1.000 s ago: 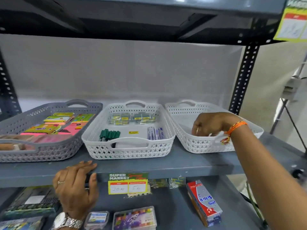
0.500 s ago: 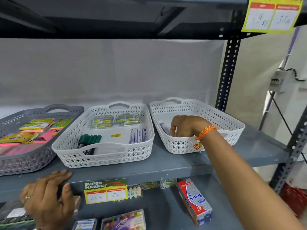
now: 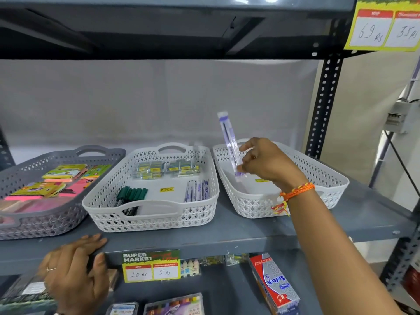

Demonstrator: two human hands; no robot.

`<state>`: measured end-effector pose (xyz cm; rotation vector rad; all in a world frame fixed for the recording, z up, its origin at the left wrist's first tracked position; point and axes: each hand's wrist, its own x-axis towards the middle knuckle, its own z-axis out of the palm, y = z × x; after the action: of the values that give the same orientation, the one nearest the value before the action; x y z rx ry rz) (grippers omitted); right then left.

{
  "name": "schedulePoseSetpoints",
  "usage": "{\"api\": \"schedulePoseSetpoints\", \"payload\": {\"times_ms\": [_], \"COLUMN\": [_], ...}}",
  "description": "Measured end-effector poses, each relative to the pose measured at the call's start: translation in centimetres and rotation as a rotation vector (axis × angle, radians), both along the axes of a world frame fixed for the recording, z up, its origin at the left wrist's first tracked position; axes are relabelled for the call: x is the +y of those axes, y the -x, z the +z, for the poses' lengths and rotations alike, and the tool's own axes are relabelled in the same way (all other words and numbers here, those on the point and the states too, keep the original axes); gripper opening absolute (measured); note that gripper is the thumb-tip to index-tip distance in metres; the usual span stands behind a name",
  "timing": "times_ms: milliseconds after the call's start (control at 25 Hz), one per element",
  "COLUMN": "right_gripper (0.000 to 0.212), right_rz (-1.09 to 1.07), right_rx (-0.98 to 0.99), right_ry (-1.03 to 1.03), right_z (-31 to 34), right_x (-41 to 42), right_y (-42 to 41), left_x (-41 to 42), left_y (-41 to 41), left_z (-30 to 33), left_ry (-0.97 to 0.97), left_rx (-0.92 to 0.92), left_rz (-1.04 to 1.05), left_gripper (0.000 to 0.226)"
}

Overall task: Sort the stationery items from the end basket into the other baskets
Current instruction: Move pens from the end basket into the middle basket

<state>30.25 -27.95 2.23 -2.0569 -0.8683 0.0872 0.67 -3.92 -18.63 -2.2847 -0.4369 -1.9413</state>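
Observation:
Three baskets stand in a row on the grey shelf. My right hand is above the right-hand white basket and holds a clear purple-printed pen packet nearly upright, its top leaning left. The middle white basket contains green markers, several similar pen packets and small yellow-green packs. The grey basket on the left holds colourful sticky-note pads. My left hand rests flat on the shelf's front edge, holding nothing.
A price label hangs on the shelf edge. The lower shelf carries a red-and-blue box, crayon packs and other packets. A perforated black upright stands behind the right basket. The shelf above hangs low overhead.
My right hand was reaching down inside the right basket; it has now risen out of it with the pen packet held upright. My left hand stays on the shelf edge.

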Motion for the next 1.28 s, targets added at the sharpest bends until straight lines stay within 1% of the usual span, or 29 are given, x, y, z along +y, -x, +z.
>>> {"api": "schedulePoseSetpoints", "payload": {"times_ms": [80, 200, 280, 480, 560, 600, 720, 840, 880, 920, 1000, 1080, 1160, 1200, 1240, 1280], "right_gripper": [0.044, 0.039, 0.039, 0.049, 0.043, 0.036, 0.013, 0.011, 0.013, 0.02, 0.033, 0.033, 0.029, 0.028, 0.029, 0.029], "right_rz": [0.058, 0.155, 0.192, 0.239, 0.248, 0.244, 0.231, 0.253, 0.241, 0.23, 0.237, 0.263, 0.276, 0.273, 0.262, 0.243], "right_rx": [0.046, 0.101, 0.122, 0.179, 0.133, 0.068, -0.199, -0.335, -0.364, -0.385, -0.431, -0.452, -0.426, -0.411, -0.405, -0.409], "right_ry": [-0.141, -0.234, -0.245, -0.235, -0.15, -0.07, 0.266, 0.574, 0.64, 0.691, 0.783, 0.857, 0.877, 0.862, 0.831, 0.789], "right_z": [0.4, 0.9, 1.0, 1.4, 1.5, 1.4, 1.0, 0.9, 0.8, 0.6, 0.5, 0.7, 1.6, 2.3, 2.9, 3.4], "right_x": [0.3, 1.0, 1.3, 3.1, 4.3, 5.0, 6.8, 7.9, 8.2, 8.4, 8.8, 8.9, 8.7, 8.9, 9.2, 9.8], "right_y": [0.9, 2.3, 3.0, 4.9, 5.5, 5.8, 6.6, 7.8, 8.0, 8.1, 8.3, 8.5, 8.1, 7.7, 7.2, 6.6], "left_x": [-0.1, -0.2, -0.3, -0.5, -0.6, -0.6, -0.6, -0.9, -1.0, -1.0, -1.0, -1.5, -2.6, -2.8, -2.5, -2.1], "left_y": [0.0, 0.1, 0.1, 0.5, 0.7, 0.9, 1.8, 2.6, 2.8, 3.0, 3.5, 4.1, 4.7, 4.8, 4.7, 4.3], "left_z": [0.2, 0.3, 0.4, 0.8, 0.8, 0.8, 1.0, 1.3, 1.5, 1.6, 1.9, 2.4, 4.7, 6.8, 9.4, 12.3], "left_ry": [-0.015, -0.034, -0.05, -0.024, -0.005, 0.005, 0.033, 0.069, 0.083, 0.098, 0.135, 0.174, 0.211, 0.233, 0.256, 0.269], "left_rx": [0.003, 0.003, 0.011, 0.036, 0.064, 0.081, 0.139, 0.202, 0.222, 0.246, 0.289, 0.27, 0.125, 0.041, -0.015, -0.014], "left_rz": [0.009, 0.032, 0.04, 0.044, 0.052, 0.054, 0.035, 0.025, 0.021, 0.014, -0.015, -0.074, -0.119, -0.123, -0.123, -0.134], "left_gripper": [0.034, 0.034, 0.033, 0.035, 0.037, 0.037, 0.035, 0.035, 0.036, 0.037, 0.04, 0.04, 0.035, 0.032, 0.029, 0.027]}}
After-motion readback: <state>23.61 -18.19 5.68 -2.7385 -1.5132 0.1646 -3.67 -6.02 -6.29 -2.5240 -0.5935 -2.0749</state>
